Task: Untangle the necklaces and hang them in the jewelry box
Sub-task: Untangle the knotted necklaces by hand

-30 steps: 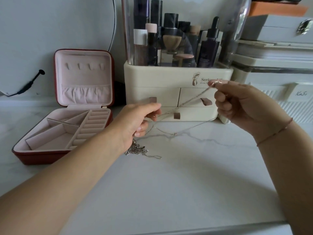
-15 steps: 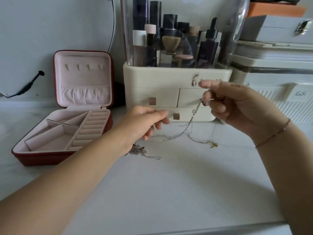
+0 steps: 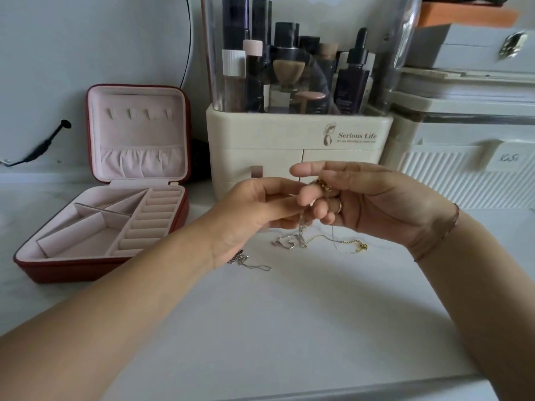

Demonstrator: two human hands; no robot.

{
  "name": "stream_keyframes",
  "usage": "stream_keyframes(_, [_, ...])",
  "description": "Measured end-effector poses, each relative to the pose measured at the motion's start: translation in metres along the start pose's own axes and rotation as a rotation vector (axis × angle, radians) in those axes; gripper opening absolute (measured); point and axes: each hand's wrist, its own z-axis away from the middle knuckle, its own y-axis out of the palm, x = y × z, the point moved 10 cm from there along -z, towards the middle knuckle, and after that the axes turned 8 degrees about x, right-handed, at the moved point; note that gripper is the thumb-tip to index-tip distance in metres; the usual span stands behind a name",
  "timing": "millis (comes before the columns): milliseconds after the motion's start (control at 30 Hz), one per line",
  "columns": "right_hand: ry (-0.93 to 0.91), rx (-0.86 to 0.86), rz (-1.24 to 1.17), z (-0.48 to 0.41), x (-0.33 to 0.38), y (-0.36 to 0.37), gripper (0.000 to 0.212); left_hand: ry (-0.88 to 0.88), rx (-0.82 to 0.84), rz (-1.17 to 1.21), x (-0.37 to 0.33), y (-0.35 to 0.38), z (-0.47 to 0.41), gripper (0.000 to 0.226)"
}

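A red jewelry box (image 3: 95, 264) with a pink lining stands open at the left, its lid upright with small hooks (image 3: 139, 112). Over the middle of the white counter my left hand (image 3: 254, 209) and my right hand (image 3: 373, 198) meet, both pinching tangled thin chains. A silver necklace (image 3: 299, 231) hangs from my fingers and pools on the counter. A gold chain (image 3: 347, 244) trails to the right with its clasp lying flat. A second silver chain (image 3: 249, 263) lies under my left wrist.
A cream cosmetics organiser (image 3: 289, 140) with drawers and several bottles stands right behind my hands. White storage boxes (image 3: 469, 140) are stacked at the back right. A round mirror (image 3: 58, 68) leans at the back left. The counter's front edge (image 3: 318, 392) runs below.
My hands have come together from being spread apart. The chain that was stretched between them now hangs slack, more of it lying on the counter.
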Motion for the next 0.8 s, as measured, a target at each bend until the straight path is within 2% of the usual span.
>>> stream_keyframes(133, [0.054,-0.088,0.206,0.001,-0.003,-0.006,0.037,-0.039,-0.078,-0.066,0.006,-0.007,0.001,0.024])
stream_keyframes(267, [0.086,-0.258,0.494,0.003,0.0,-0.023,0.026,-0.04,-0.159,-0.098,0.006,-0.018,0.002,0.013])
stream_keyframes(433, [0.083,-0.379,0.846,0.002,0.007,-0.024,0.021,-0.041,-0.181,-0.117,0.006,-0.02,0.001,0.011])
stream_keyframes(533, [0.054,-0.428,0.932,0.006,0.014,-0.023,0.013,-0.054,-0.197,-0.058,0.009,-0.022,0.001,0.011])
stream_keyframes(633, [0.063,-0.391,1.04,0.005,0.017,-0.017,0.011,-0.05,-0.214,0.026,0.01,-0.025,0.0,0.011])
stream_keyframes(800, [-0.019,-0.414,0.934,0.005,0.023,-0.017,0.009,-0.052,-0.206,0.107,0.011,-0.024,-0.001,0.009])
